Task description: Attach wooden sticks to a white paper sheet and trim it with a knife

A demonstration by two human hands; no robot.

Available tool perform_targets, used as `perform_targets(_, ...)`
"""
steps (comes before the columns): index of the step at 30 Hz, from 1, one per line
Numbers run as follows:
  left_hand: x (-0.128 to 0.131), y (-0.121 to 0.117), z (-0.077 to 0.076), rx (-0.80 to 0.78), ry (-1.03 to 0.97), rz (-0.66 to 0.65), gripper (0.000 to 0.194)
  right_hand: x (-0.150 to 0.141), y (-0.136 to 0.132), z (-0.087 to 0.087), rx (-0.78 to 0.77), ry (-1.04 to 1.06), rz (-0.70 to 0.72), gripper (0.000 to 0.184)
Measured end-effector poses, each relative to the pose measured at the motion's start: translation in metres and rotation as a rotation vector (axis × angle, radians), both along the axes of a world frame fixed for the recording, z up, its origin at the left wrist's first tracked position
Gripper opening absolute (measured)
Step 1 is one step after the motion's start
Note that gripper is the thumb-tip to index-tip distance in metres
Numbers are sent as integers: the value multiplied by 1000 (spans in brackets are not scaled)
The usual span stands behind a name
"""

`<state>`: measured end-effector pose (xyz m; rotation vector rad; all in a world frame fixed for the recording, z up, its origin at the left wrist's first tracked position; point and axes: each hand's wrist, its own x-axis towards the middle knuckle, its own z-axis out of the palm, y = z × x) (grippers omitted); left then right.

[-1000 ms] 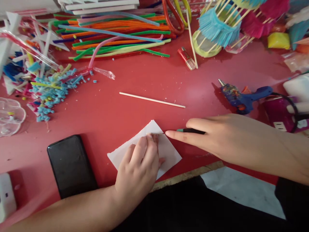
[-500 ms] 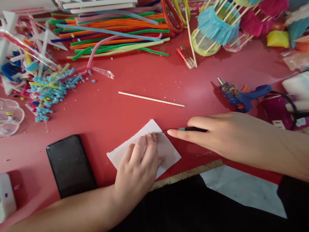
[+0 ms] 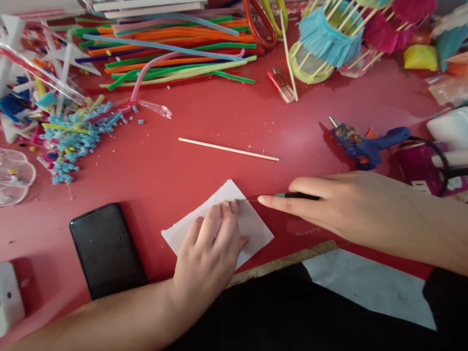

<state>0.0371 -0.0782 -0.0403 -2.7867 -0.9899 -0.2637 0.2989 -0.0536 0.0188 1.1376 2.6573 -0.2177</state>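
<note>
Sliding slightly rightward, the right hand [image 3: 347,207] grips a dark-handled tool [image 3: 305,196], baring more of its thin blade [image 3: 250,200]; the left hand [image 3: 210,241] stays pressed on white paper [image 3: 256,231] near the edge of the counter [image 3: 142,165], its grasp unclear. The pull seems unfinished, the paper steady.

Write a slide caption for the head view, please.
Left hand rests on white paper; right hand grips a thin-bladed tool.
</note>
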Motion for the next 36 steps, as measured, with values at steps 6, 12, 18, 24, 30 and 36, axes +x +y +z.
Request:
perform_targets(6,0,1,1,3,-6,-3,42,4,0,1,-23,-59,17,89)
perform_targets(12,-1,1,1,9,1,-3,41,7,-2,1,-19,-49,25,89)
perform_targets(18,0,1,3,6,21,0,42,9,-2,2,-4,-23,34,89)
perform_targets(24,0,1,4,5,33,4,43,10,-6,-2,2,-27,-1,94)
perform_targets(30,0,1,4,9,25,-1,42,17,-6,0,-46,-23,32,93)
perform_targets(36,-1,0,4,8,45,4,42,19,-6,-3,-38,-25,33,94)
